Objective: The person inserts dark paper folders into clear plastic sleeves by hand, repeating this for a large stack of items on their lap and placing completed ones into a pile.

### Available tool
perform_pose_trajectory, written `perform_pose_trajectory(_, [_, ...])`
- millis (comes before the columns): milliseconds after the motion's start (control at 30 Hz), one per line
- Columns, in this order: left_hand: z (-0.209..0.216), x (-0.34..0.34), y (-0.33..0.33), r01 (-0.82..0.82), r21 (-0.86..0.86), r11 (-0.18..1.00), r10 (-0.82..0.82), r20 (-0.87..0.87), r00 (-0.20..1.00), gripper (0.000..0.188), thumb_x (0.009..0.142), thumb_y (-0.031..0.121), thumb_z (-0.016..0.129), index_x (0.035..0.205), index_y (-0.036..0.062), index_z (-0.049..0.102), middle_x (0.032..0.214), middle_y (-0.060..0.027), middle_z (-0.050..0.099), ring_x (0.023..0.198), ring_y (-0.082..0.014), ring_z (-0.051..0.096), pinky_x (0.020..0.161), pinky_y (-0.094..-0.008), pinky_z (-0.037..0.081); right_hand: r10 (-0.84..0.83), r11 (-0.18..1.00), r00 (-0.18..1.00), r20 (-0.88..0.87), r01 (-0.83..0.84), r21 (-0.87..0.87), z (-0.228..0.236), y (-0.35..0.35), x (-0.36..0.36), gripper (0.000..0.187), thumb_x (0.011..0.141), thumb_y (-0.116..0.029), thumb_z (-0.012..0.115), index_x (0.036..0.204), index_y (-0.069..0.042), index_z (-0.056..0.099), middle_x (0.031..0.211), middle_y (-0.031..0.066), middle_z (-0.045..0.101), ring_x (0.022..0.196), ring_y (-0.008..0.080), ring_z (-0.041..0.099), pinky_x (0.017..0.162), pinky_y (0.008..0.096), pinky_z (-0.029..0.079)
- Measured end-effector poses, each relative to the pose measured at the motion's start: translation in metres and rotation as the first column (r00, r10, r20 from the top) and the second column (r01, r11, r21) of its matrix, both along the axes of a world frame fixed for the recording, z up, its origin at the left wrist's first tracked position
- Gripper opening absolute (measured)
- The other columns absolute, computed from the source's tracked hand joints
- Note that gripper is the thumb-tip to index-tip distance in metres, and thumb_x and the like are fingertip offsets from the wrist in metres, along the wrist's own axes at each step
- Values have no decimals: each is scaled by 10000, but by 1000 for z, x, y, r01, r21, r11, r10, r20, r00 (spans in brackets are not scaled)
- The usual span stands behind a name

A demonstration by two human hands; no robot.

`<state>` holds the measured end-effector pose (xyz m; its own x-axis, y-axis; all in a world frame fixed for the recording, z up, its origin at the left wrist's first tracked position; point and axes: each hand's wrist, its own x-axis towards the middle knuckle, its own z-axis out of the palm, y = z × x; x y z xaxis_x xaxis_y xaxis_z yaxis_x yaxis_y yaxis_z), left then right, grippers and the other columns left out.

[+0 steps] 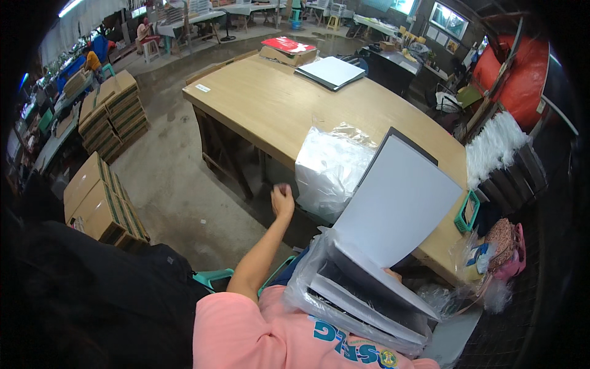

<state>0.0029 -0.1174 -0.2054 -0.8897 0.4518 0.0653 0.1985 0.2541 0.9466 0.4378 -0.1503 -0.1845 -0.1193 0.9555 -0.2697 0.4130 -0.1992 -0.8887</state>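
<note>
My left hand (283, 201) is raised over the floor left of the table, fingers curled in, with nothing visible in it. Close to its right, a stack in clear plastic bags (332, 166) sits at the table's near edge. On my lap rests a clear plastic bag (301, 280) holding several white and dark flat boards (362, 295). A large white board (399, 197) stands tilted between the lap and the table, a dark board (410, 142) behind its top. My right hand (393, 275) shows only in part at the white board's lower right edge, closed on it; most of it is hidden.
The wooden table (258, 98) carries a white-topped stack (332, 72), a red packet on a box (287, 49) and a green basket (468, 212). Cartons (101, 197) stand on the left floor. Bags (504, 252) are at the right; people sit far back.
</note>
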Motion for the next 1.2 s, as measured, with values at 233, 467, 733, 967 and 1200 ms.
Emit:
perform_pose_trajectory(233, [132, -32, 88, 109, 73, 991, -63, -465, 883, 173, 804, 278, 582, 933, 169, 623, 1119, -82, 473, 1078, -275, 428, 839, -474, 367, -2, 994, 993, 120, 15, -105, 29, 10, 29, 288, 760, -282, 648, 750, 3, 606, 615, 36, 571, 519, 107, 506, 487, 231, 378])
perform_pose_trajectory(467, [145, -18, 130, 634, 248, 732, -295, -723, 624, 139, 613, 71, 618, 720, 13, 550, 950, -218, 527, 970, -351, 485, 863, -381, 387, 361, 889, 904, 229, -408, 206, 172, 25, 0, 164, 730, -118, 674, 782, 6, 580, 681, 45, 572, 587, 110, 542, 508, 251, 452])
perform_pose_trajectory(733, [159, -14, 116, 657, 255, 709, -536, -409, 738, 321, 696, 120, 678, 922, -3, 488, 832, -230, 598, 830, -400, 579, 704, -394, 467, 428, 422, 790, 440, -605, 676, 298, 83, -203, 206, 703, -75, 657, 873, -1, 570, 784, 74, 565, 733, 179, 559, 631, 283, 462])
perform_pose_trajectory(967, [191, -20, 95, 625, 467, 625, -569, -276, 775, 273, 728, 31, 662, 913, 20, 462, 793, -133, 656, 729, -149, 634, 653, -250, 490, 483, 487, 697, 530, -717, 499, 262, 196, -295, 521, 624, -78, 703, 1105, -20, 512, 1072, 167, 579, 957, 272, 577, 839, 339, 456])
perform_pose_trajectory(1200, [173, -16, 99, 595, 587, 548, -561, -270, 783, 325, 730, 61, 683, 965, 13, 464, 823, -137, 644, 762, -144, 623, 688, -246, 482, 376, 638, 810, 451, -579, 507, 221, 214, -324, 123, 687, -49, 652, 788, 4, 605, 723, 121, 633, 690, 210, 612, 655, 309, 480])
